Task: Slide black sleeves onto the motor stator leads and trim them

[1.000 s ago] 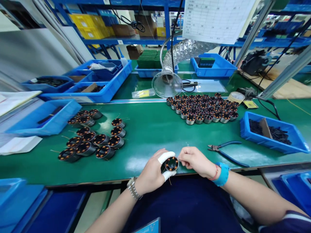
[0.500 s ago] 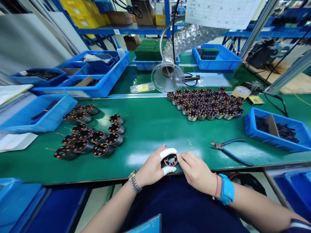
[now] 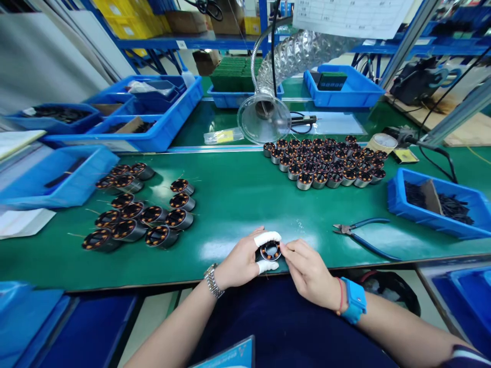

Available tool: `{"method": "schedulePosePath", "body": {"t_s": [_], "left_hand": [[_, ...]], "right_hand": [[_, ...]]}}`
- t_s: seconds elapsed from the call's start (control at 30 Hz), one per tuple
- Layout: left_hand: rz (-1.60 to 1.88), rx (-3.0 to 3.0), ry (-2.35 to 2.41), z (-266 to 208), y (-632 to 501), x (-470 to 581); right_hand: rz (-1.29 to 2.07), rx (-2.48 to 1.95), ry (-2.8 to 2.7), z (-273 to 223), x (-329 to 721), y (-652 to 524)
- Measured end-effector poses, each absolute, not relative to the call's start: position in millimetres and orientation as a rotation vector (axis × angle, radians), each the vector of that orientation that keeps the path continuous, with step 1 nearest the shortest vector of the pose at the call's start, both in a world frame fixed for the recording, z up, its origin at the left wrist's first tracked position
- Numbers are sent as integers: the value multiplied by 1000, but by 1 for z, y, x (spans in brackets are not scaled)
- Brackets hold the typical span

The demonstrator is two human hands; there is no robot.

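Observation:
My left hand (image 3: 245, 258) holds a motor stator (image 3: 270, 251) near the bench's front edge. White finger cots cover its thumb and a finger, and the ring of copper windings faces up. My right hand (image 3: 307, 268) pinches at the right rim of this stator; whatever lies between its fingertips is too small to make out. More stators (image 3: 130, 230) with thin wires sticking out stand in a loose group on the left. A dense block of stators (image 3: 326, 161) stands at the back right. Diagonal cutters (image 3: 362, 237) with blue handles lie to the right of my hands.
A blue bin (image 3: 437, 204) of short black pieces is at the right. Blue trays (image 3: 153, 138) fill the back left. A clear extraction hood (image 3: 264, 120) on a foil duct hangs over the middle back. A tape roll (image 3: 382, 143) lies beside the stator block.
My right hand has shifted slightly and turned a little at the stator's rim. The left hand keeps its hold. The camera view has moved slightly.

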State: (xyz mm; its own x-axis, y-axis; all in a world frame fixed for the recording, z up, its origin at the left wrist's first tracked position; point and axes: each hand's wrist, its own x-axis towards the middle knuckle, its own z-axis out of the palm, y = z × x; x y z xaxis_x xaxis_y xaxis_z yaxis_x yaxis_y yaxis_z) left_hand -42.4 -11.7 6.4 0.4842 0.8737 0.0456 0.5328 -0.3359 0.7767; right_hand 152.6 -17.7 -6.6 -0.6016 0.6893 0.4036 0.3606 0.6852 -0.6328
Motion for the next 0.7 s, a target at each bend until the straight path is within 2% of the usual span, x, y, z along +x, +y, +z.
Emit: {"method": "schedulePosePath", "body": {"t_s": [0.2,0.43,0.7], "left_hand": [[615,1952,1256,6,-15,-62],[957,1730,1228,2,-23,-73],[1157,1433,1239,16,-8,-64]], "right_hand": [[703,-780,-2293,1,166,-9],[734,-703,-2400,5,158,5],[703,-735,-2477,15,137,14]]}}
